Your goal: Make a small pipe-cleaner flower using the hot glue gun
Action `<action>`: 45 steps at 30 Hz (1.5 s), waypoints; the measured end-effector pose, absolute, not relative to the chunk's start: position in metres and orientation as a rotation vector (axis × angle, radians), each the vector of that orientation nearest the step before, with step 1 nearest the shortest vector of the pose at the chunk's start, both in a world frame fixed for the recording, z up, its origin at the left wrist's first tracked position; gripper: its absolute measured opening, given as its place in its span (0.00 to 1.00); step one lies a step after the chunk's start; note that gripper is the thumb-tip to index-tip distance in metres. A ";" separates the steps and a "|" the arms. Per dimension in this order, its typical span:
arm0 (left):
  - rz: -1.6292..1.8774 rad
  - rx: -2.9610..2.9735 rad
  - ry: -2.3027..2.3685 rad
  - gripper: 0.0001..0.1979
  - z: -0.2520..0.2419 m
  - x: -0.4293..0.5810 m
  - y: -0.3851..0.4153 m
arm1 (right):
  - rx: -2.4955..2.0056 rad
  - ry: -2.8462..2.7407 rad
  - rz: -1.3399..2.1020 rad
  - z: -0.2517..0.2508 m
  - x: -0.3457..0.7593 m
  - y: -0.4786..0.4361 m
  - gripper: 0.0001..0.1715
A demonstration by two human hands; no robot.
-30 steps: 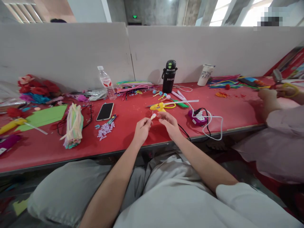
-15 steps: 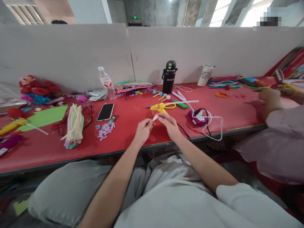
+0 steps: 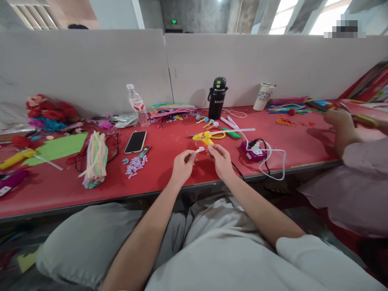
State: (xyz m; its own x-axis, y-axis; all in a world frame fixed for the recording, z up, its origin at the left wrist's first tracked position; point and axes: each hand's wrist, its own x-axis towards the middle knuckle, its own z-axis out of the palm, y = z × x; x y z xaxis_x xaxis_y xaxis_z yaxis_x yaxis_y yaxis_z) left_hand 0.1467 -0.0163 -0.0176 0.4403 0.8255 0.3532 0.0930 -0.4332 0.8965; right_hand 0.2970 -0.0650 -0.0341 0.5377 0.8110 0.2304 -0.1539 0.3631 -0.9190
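Observation:
Between the thumb and fingers of my left hand (image 3: pixel 183 163) is a small craft piece (image 3: pixel 200 149) with a pale yellow stem and a lilac tip. My right hand (image 3: pixel 222 159) is just to the right of that piece, apart from it, its thumb and fingertips drawn together; whatever they may hold is too small to make out. Behind both hands lies a yellow glue gun (image 3: pixel 207 137), next to yellow-handled scissors (image 3: pixel 220 133). A pile of short lilac pieces (image 3: pixel 136 165) lies to the left, beside a small cutter (image 3: pixel 144 152).
Left of the hands are a phone (image 3: pixel 135 142) and a bundle of pastel pipe cleaners (image 3: pixel 96 159). A black flask (image 3: pixel 217 101), a water bottle (image 3: pixel 137 106) and a white cup (image 3: pixel 263 98) stand behind. A purple power strip (image 3: pixel 253 152) trails cables. At right, another person's hand (image 3: pixel 339 121) is near scissors.
My right hand has drawn off the small craft piece and moved slightly right. The piece stays in my left hand, its lilac tip now uncovered. The other person's hand at right has shifted.

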 end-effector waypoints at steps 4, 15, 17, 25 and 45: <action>1.076 1.812 0.798 0.12 -0.019 0.146 -0.016 | -1.051 -0.834 0.693 -0.032 0.295 -0.068 0.17; 1.113 1.862 0.809 0.12 -0.023 0.148 -0.017 | -1.098 -0.911 0.664 -0.030 0.293 -0.070 0.18; 1.123 1.894 0.809 0.12 -0.022 0.148 -0.018 | -1.097 -0.911 0.662 -0.029 0.293 -0.070 0.18; 1.120 1.905 0.800 0.12 -0.019 0.147 -0.022 | -1.106 -0.901 0.658 -0.030 0.294 -0.070 0.18; 1.052 1.801 0.856 0.13 -0.015 0.147 -0.024 | -1.184 -0.953 0.560 -0.027 0.292 -0.079 0.18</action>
